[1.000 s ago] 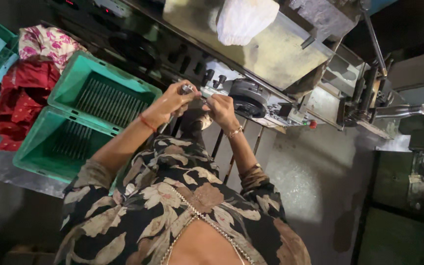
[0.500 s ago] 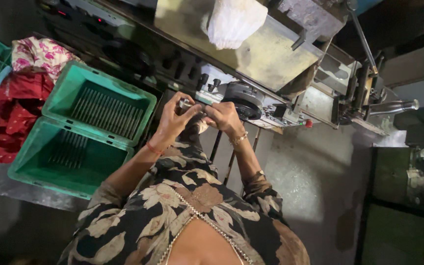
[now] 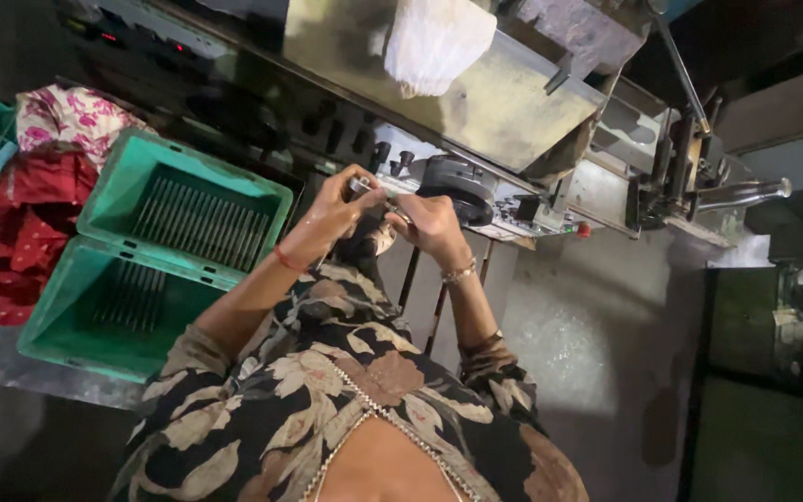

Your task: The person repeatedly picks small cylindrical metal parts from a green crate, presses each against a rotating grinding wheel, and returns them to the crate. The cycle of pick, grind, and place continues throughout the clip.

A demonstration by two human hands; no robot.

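Metal rod (image 3: 378, 193), small and silvery, is pinched between both hands just in front of the machine (image 3: 476, 112); left hand (image 3: 332, 212) is closed on its upper end, fingers curled tight; right hand (image 3: 434, 223) is closed on the lower end; hands are nearly touching; black round wheel (image 3: 453, 181) is seen just behind the right hand; two green crates (image 3: 155, 251) are set well to the left; red and floral cloth (image 3: 34, 186) is piled beside them.

small shiny metal part (image 3: 371, 189), pinched between both hands, near-level
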